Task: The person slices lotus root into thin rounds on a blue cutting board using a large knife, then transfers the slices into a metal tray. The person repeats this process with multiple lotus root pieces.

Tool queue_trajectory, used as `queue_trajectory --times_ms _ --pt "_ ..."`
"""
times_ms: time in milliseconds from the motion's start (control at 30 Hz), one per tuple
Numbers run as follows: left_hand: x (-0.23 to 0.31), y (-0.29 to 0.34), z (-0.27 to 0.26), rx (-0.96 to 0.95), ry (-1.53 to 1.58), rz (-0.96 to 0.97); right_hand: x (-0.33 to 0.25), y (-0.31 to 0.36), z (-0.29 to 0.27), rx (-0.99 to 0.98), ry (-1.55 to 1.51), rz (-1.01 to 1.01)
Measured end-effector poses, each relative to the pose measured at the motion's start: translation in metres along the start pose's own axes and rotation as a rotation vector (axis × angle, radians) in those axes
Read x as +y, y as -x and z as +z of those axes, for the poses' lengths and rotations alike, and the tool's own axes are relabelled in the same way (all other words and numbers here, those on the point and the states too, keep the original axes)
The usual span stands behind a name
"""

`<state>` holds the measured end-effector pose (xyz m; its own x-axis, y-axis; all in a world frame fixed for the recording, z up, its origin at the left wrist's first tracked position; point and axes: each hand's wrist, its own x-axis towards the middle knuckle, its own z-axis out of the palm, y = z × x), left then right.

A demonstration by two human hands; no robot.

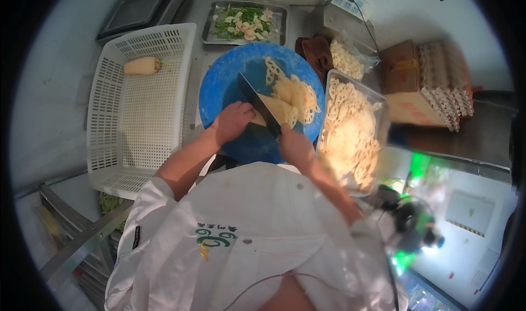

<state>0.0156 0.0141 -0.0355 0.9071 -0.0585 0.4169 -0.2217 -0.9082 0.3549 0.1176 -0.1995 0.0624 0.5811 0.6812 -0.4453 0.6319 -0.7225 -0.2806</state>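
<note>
On a round blue cutting board (222,73) lies a piece of lotus root (280,109), with a fan of thin slices (296,94) beyond it to the right. My left hand (234,120) presses on the root's left part with its fingers curled. In my right hand (296,145) is the handle of a cleaver (256,100); its dark blade slants across the root, close to my left fingertips. How deep the edge sits in the root cannot be seen.
Left stands a white plastic basket (94,126) with one whole lotus root (142,65). A metal tray of lotus slices (350,133) is at the board's right. Behind the board is a tray (285,29) of greens and slices. Egg trays (446,81) sit on a cardboard box (402,67).
</note>
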Motion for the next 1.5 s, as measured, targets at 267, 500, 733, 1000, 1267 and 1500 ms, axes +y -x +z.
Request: queue_trajectory --times_ms 267,500,733,1000,1267,1500 --pt "-0.003 0.001 -0.002 -0.015 0.044 0.014 -0.008 0.009 -0.03 -0.052 0.026 -0.025" --pt "-0.002 0.004 -0.001 -0.019 0.078 -0.059 -0.022 -0.012 -0.021 -0.045 0.001 0.001" --pt "-0.002 0.002 -0.005 -0.036 0.089 -0.033 -0.018 -0.01 -0.015 -0.041 0.05 0.009" --pt "-0.003 0.01 -0.004 -0.033 0.041 -0.043 -0.025 -0.008 -0.043 -0.055 0.043 -0.069" --pt "-0.002 0.013 -0.001 0.037 0.088 -0.056 -0.026 -0.023 -0.004 0.002 0.03 -0.05" --pt "0.0 0.014 0.0 0.035 0.069 -0.088 -0.028 -0.019 -0.004 0.013 0.039 -0.04"
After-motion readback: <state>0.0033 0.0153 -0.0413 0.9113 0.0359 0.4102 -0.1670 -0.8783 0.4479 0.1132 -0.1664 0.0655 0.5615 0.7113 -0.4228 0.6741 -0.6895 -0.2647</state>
